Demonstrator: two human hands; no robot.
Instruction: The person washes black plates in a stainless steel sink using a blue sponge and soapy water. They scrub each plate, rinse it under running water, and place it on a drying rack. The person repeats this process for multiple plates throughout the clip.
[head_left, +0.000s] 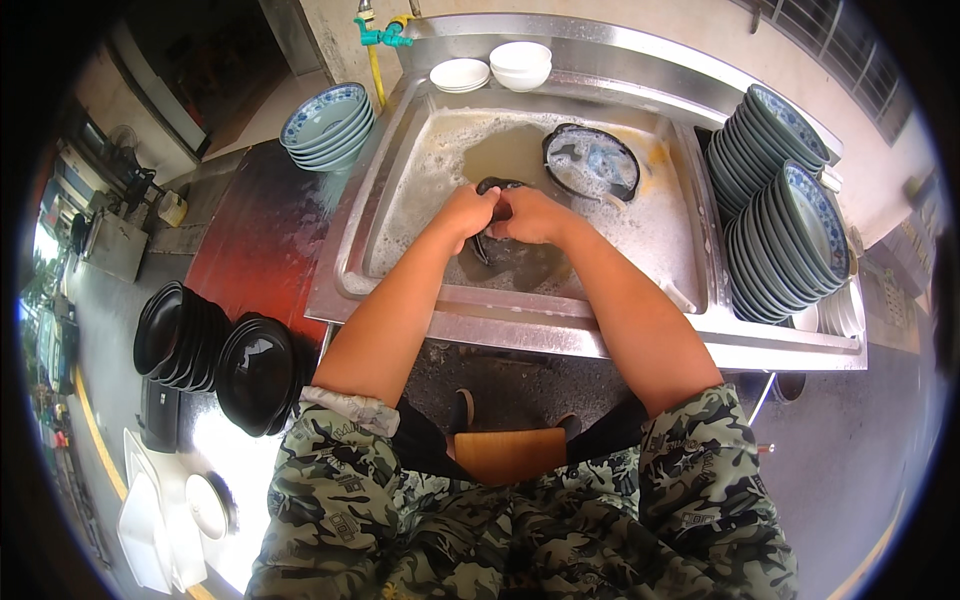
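Both my hands meet over the middle of a stainless steel sink (517, 306) full of cloudy, foamy water. My left hand (471, 213) and my right hand (531, 216) grip a black dish (495, 183) that is partly under the water. Fingers and foam hide much of its shape. To the right and farther back, a round black-rimmed vessel (634, 159) sits in the water with suds and something bluish inside. White bowls (520, 69) and small white plates (459, 75) stand on the sink's back ledge.
Tall stacks of blue-patterned bowls (780, 240) line the right ledge. More such bowls (327, 127) stand on the red-black table (247, 225) at left. Black plates (255, 375) and white containers (154, 517) are lower left. A green tap (386, 34) is behind the sink.
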